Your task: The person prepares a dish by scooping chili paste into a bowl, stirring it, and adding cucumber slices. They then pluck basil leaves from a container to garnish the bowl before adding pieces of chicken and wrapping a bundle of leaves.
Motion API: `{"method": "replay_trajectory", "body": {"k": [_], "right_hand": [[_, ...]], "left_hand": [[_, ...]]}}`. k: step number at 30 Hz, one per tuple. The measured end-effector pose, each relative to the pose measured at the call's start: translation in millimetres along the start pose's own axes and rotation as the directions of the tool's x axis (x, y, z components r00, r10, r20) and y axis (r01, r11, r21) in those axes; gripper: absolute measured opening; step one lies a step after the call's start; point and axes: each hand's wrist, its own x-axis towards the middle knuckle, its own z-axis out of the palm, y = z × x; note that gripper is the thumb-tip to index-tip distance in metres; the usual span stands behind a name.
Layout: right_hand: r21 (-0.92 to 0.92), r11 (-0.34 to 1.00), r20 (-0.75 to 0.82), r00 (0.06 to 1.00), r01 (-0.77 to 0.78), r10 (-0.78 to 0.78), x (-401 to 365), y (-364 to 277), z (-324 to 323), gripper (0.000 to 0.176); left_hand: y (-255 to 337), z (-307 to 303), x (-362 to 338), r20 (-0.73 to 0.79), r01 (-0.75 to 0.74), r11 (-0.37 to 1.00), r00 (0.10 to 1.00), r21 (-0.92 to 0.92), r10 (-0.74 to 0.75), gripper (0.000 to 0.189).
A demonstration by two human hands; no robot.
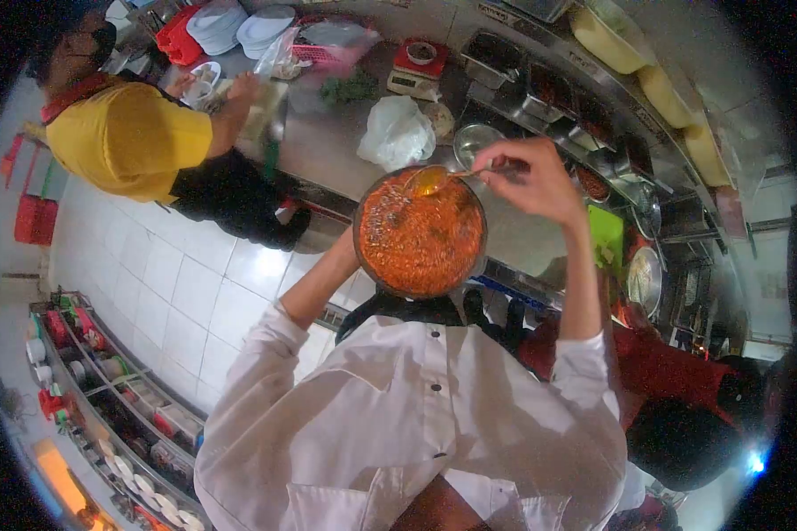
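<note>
A round dark-rimmed bowl (421, 239) full of orange-red sauce is held up in front of the white shirt. My left hand (356, 248) supports it at its left side; the fingers are hidden beneath the bowl. My right hand (530, 177) is closed on the handle of a metal spoon (429, 181). The spoon's bowl carries yellowish liquid and lies over the upper edge of the sauce. Just beyond the bowl, a white plastic bag (398, 131) sits on the steel counter (323, 146).
A person in yellow (133, 137) works at the counter's left. Behind the bag stands a red scale (414, 75). Metal food containers (549, 93) line the right side, near a green board (605, 232). Someone in dark red (673, 367) is close on the right. Shelves (115, 398) stand lower left.
</note>
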Motion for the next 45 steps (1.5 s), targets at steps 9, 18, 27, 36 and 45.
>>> {"method": "replay_trajectory", "body": {"k": [9, 18, 27, 36, 45], "right_hand": [[0.184, 0.972, 0.654, 0.721, 0.144, -0.231, 91, -6, 13, 0.014], [0.238, 0.969, 0.495, 0.850, 0.064, -0.177, 43, 54, -9, 0.013], [0.327, 0.788, 0.041, 0.841, -0.521, 0.539, -103, 36, 53, 0.008], [0.260, 0.886, -0.545, 0.699, -0.384, 0.463, -97, 33, 104, 0.016], [-0.041, 0.909, -0.624, 0.721, -0.415, 0.301, -110, 63, 51, 0.008]], "left_hand": [[-27, 48, 0, 0.008, 0.007, 0.921, 1.000, 0.390, -0.011, 0.040], [-12, 79, -12, 0.053, -0.059, 0.992, 0.997, 0.113, 0.054, 0.040], [6, 4, -8, -0.252, -0.347, 0.786, 0.814, 0.511, 0.523, 0.049], [-22, -31, 36, -0.239, -0.353, 0.901, 0.879, 0.254, 0.412, 0.050], [-42, -39, 86, -0.270, -0.284, 0.928, 0.898, 0.243, 0.346, 0.052]]}}
